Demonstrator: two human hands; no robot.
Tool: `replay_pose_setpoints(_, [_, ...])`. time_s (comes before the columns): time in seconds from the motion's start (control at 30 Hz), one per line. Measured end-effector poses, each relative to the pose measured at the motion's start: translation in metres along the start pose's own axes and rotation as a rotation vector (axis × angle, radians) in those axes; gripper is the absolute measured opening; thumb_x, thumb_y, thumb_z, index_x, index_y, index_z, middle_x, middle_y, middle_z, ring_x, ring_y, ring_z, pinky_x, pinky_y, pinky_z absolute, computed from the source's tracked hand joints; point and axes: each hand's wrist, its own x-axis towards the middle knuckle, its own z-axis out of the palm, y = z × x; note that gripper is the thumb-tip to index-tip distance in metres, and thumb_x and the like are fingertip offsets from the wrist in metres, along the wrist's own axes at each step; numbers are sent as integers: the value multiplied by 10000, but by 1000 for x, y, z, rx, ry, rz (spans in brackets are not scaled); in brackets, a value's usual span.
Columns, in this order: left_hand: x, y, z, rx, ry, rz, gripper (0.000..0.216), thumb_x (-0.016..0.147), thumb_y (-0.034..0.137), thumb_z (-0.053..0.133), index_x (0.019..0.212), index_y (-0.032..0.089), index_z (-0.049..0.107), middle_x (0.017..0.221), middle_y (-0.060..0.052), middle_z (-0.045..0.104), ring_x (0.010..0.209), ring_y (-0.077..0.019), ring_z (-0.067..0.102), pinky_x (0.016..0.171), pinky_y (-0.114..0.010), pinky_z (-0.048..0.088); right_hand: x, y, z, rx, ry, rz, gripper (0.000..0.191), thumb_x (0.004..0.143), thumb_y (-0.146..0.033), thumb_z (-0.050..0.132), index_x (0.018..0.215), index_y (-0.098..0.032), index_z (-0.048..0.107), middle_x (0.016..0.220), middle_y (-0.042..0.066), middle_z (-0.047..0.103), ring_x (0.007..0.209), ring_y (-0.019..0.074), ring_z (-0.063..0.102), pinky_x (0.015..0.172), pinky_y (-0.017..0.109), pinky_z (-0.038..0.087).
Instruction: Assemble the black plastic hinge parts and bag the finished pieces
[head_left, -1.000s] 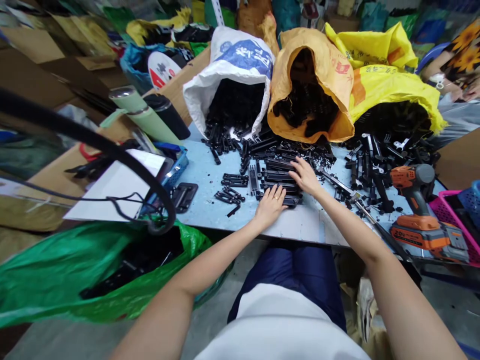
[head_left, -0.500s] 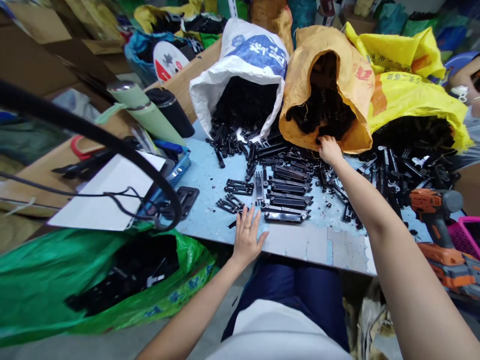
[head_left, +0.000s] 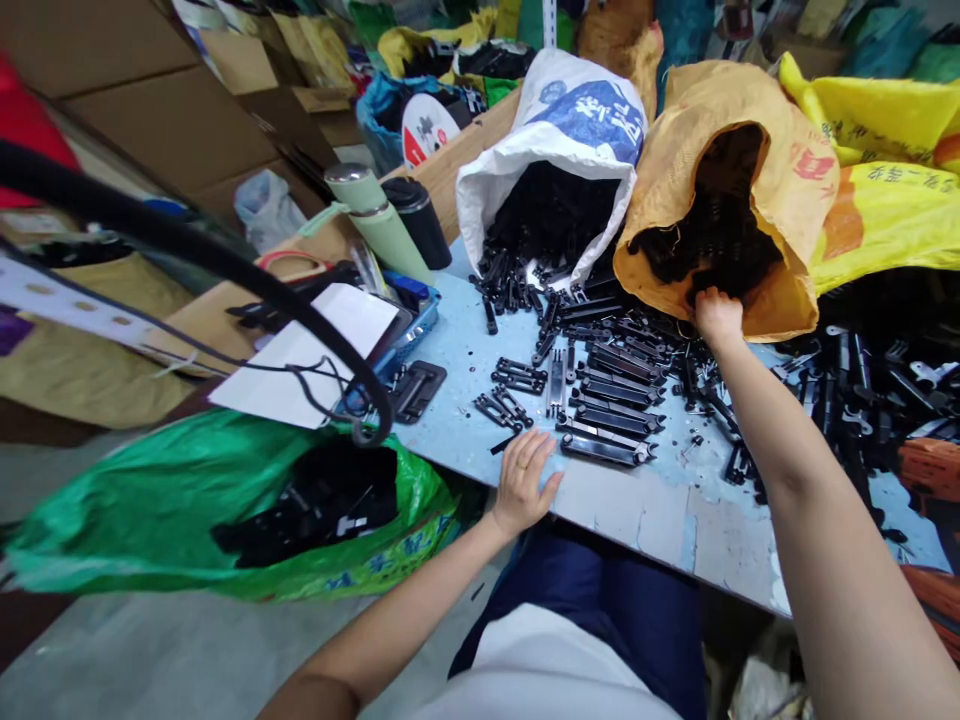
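My left hand (head_left: 525, 482) lies at the front edge of the table, fingers stretched out and nothing in them. Just beyond its fingertips are small black linkage parts (head_left: 506, 408) and a row of long black hinge-like parts (head_left: 611, 450) laid side by side. My right hand (head_left: 720, 318) is at the lower rim of an orange woven sack (head_left: 656, 215), its fingers curled at the opening. Whatever those fingers hold is hidden. Dark parts (head_left: 739, 225) fill the sack, and more black pieces are heaped on the table below it.
A white sack (head_left: 480, 180) spills black parts to the left of the orange one; a yellow sack (head_left: 892, 215) lies right. A power drill (head_left: 930, 470) is at the right edge. Green bottle (head_left: 386, 225), black tumbler (head_left: 420, 225), paper (head_left: 315, 350) and a black cable (head_left: 225, 275) are left. A green bag (head_left: 150, 510) sits below.
The view has turned left, so the table things appear farther right and the drill is partly cut off. Both hands stay at about the same places on the table and sack.
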Motion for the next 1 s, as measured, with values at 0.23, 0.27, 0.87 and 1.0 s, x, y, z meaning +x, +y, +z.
replay_pose_setpoints(0.23, [100,-37,7,182,-319,-427,342,852,284,412,1093,83,550,1053,-173,585,1029,-278,523,887,-421,417,-123,-5,-61,504,288,-128,376,846,-450,434,1067,-166,544,964,109,571,843,232,535,734,362,435])
replay_pose_setpoints(0.27, [116,-42,11,221,-389,-485,340,851,265,410,1074,57,559,1040,-187,586,1029,-289,519,886,-415,414,-148,-6,-66,609,229,-143,389,829,-487,455,1041,-177,554,915,88,583,772,210,541,695,348,447])
replay_pose_setpoints(0.87, [117,50,-60,176,-633,-52,173,824,100,402,978,118,477,888,-92,582,807,-193,593,735,-304,475,-310,-47,9,466,64,399,707,703,-610,554,1239,-160,457,982,170,519,903,335,540,703,439,450])
replay_pose_setpoints(1.0, [77,97,-37,35,-858,315,208,794,1,373,874,129,516,808,-76,592,784,-174,590,695,-264,475,-314,-43,12,601,-23,434,575,770,-557,477,1185,-160,517,965,167,546,881,330,564,743,471,446])
